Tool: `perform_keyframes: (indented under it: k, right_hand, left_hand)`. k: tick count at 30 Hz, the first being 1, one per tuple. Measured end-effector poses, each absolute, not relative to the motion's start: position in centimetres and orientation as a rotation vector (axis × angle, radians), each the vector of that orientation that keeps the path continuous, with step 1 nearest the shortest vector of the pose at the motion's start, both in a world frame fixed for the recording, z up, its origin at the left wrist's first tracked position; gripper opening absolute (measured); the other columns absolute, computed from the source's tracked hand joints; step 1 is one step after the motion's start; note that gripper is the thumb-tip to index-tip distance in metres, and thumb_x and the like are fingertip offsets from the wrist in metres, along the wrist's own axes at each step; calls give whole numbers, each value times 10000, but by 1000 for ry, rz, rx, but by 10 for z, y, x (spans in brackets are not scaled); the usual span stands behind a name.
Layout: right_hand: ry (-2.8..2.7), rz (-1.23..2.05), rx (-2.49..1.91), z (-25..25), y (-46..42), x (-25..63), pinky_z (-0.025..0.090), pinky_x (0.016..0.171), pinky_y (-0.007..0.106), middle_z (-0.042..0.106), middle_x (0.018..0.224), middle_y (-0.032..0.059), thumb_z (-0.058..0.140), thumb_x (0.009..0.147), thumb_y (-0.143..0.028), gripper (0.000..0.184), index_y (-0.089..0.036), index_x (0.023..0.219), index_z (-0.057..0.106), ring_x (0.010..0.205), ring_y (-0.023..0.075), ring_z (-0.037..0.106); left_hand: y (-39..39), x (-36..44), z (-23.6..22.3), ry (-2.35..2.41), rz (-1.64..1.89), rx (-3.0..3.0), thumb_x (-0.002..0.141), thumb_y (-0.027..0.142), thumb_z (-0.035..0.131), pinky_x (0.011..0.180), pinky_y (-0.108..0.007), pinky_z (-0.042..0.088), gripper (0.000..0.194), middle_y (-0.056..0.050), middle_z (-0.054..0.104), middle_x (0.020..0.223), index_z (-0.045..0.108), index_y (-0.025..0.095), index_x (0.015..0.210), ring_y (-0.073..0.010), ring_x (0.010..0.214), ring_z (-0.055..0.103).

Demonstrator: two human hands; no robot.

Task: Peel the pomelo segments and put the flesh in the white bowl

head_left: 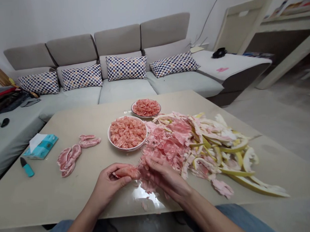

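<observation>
The left hand [106,187] curls around a pomelo segment [128,172], and the right hand [165,178] pinches its far end. A white bowl [128,149] and a farther plate [144,116] hold pomelo pulp [127,132].

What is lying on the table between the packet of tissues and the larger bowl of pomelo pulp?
In the head view, pink pomelo segments lie on the tabletop between the tissue packet and the white bowl.

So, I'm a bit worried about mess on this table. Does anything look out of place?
A scrap of pink pomelo membrane lies alone near the front edge of the table, apart from the heap of peel. A teal highlighter also looks odd, lying beside a tissue packet so close to food.
</observation>
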State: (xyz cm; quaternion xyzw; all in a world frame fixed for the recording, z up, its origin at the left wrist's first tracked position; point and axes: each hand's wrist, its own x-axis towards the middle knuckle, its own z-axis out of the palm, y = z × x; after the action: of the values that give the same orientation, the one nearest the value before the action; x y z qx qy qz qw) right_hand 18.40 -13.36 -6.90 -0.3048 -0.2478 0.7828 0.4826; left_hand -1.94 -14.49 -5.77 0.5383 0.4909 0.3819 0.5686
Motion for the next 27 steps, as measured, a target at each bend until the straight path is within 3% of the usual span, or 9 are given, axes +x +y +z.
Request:
perform_keyframes:
  k: [8, 14, 21, 27]
  right_hand:
    - [-650, 1859, -814, -69, -134, 185, 356, 566, 202, 545, 667, -27, 820, 691, -418, 301, -160, 746, 675, 575, 74, 444]
    - [-976, 1472, -1141, -62, -132, 190, 375, 641, 244, 601, 720, -1, 776, 690, -510, 359, -167, 755, 695, 690, 133, 509]
    - [-899, 1636, -1071, -68, -132, 188, 339, 577, 238, 569, 666, -4, 765, 703, -518, 387, -147, 741, 663, 612, 114, 474]
    - [-822, 1540, -1091, -68, -130, 189, 351, 560, 224, 569, 653, -11, 808, 672, -482, 363, -149, 689, 666, 601, 105, 467]
  left_hand:
    - [-140, -21, -57, 1121, 841, 1270, 738, 329, 769, 898, -342, 481, 338, -109, 759, 1041, 705, 163, 1025, -259, 984, 677]
    - [-137, -23, -50, 1148, 781, 1288, 768, 352, 738, 801, -295, 493, 323, -111, 760, 1056, 711, 167, 1032, -247, 963, 678]
    - [-132, -28, -46, 1182, 703, 1376, 753, 336, 738, 795, -312, 497, 299, -97, 768, 1002, 712, 158, 991, -242, 912, 685]
    - [-129, -31, -62, 1206, 639, 1441, 746, 307, 722, 808, -334, 511, 285, -101, 769, 977, 701, 147, 982, -239, 897, 698]
